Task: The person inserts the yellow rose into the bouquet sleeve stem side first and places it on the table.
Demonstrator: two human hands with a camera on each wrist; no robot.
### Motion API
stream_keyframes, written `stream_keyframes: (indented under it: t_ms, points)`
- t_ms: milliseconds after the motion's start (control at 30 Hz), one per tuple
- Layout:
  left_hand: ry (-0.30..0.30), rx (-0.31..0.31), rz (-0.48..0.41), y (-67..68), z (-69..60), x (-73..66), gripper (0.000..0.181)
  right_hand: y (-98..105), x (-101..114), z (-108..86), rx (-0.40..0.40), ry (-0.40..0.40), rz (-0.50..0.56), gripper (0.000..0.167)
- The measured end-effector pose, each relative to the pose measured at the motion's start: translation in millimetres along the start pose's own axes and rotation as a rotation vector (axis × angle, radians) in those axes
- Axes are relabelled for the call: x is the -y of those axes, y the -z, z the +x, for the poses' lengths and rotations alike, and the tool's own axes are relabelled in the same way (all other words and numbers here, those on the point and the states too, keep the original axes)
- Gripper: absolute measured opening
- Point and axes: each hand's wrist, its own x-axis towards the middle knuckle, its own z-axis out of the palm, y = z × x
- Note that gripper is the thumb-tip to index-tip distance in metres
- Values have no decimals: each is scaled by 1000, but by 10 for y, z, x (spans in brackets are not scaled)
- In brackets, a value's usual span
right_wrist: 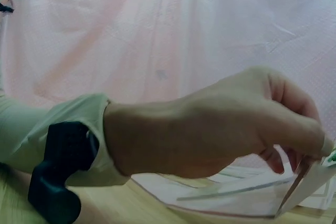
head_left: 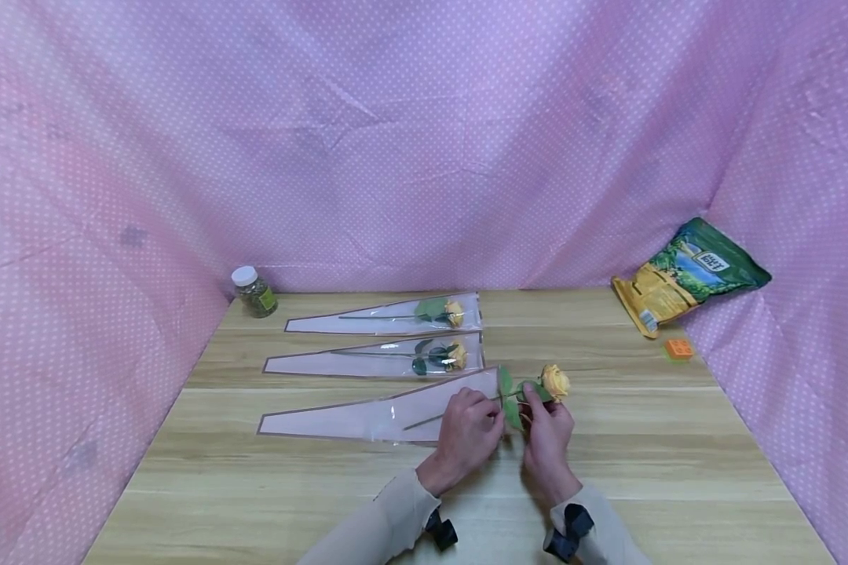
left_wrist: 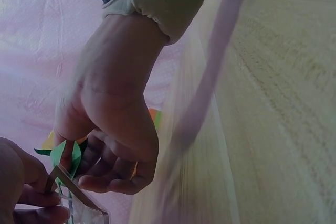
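Observation:
A yellow rose [head_left: 555, 382] lies partly in a clear, dark-edged flower sleeve [head_left: 325, 422], the nearest of three on the table. Its stem runs leftward into the sleeve, while bloom and leaves stick out past the right-hand opening. My left hand [head_left: 469, 428] pinches the edge of that opening; the right wrist view shows this left hand [right_wrist: 226, 124] at the sleeve's rim. Just below the bloom, my right hand [head_left: 550, 438] holds the rose between thumb and fingers. In the left wrist view the right hand [left_wrist: 115, 108] partly covers the bloom.
Farther back lie two flower sleeves, an upper one [head_left: 374, 323] and a middle one [head_left: 367, 363], each with a yellow rose inside. A white-lidded jar [head_left: 256, 293] stands back left. At right are a green-and-yellow bag [head_left: 689, 275] and an orange block [head_left: 679, 349].

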Motion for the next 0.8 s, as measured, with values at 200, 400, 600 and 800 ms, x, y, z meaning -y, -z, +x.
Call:
stream_keyframes:
  t_ms: [200,400,600,800]
  points:
    - [30,11,-27,23,10,-4,4,1,-50,-48,54,-26,-40,34]
    - [15,3,-25,21,2,2,5,-8,-65,-65,66,-50,-5,39]
    - [-18,-2,-45,10,1,7,5,-11,-46,-17,27,3,-23,37]
    - [-5,6,-42,28,14,-6,4,6,-83,18,21,27,-22,41]
